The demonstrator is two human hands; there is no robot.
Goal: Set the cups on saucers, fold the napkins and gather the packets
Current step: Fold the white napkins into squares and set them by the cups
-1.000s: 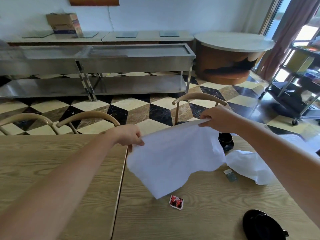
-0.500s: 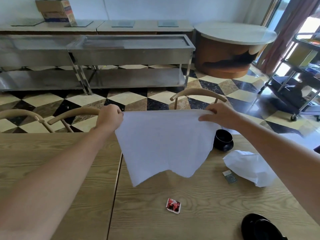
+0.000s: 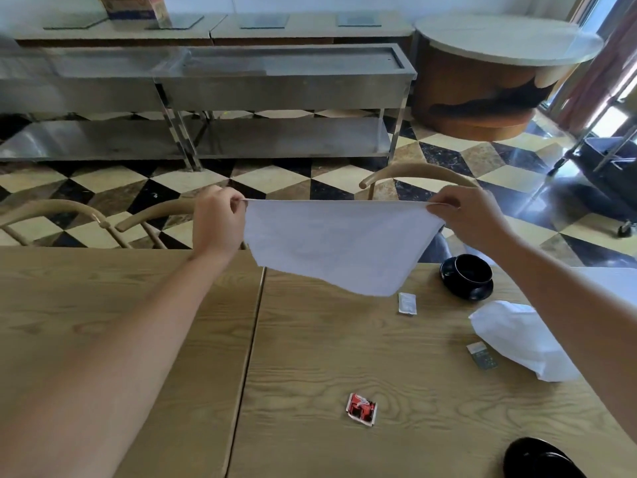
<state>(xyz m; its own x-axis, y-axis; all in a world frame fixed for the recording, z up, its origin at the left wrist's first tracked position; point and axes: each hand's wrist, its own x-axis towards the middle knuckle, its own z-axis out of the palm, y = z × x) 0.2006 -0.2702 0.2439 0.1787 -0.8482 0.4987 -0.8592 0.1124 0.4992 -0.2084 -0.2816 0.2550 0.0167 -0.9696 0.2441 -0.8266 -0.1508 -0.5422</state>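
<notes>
The left hand [image 3: 218, 225] and the right hand [image 3: 469, 219] each pinch an upper corner of a white napkin [image 3: 339, 246], holding it stretched flat between them in the air above the far edge of a wooden table [image 3: 310, 357]. The napkin's lower edge hangs loose, not touching the table.

Just below its lowest corner lies a small white packet [image 3: 407, 303]. To the right of that, a black cup [image 3: 473, 272] sits on a black saucer [image 3: 482, 292]. Nearer, under the right forearm, a second white napkin [image 3: 517, 336] lies crumpled, with a grey packet [image 3: 482, 355] touching its left edge. A red packet [image 3: 361, 409] lies alone toward the near middle of the table. Another black dish [image 3: 537, 458] shows at the bottom right corner, partly cut off.
</notes>
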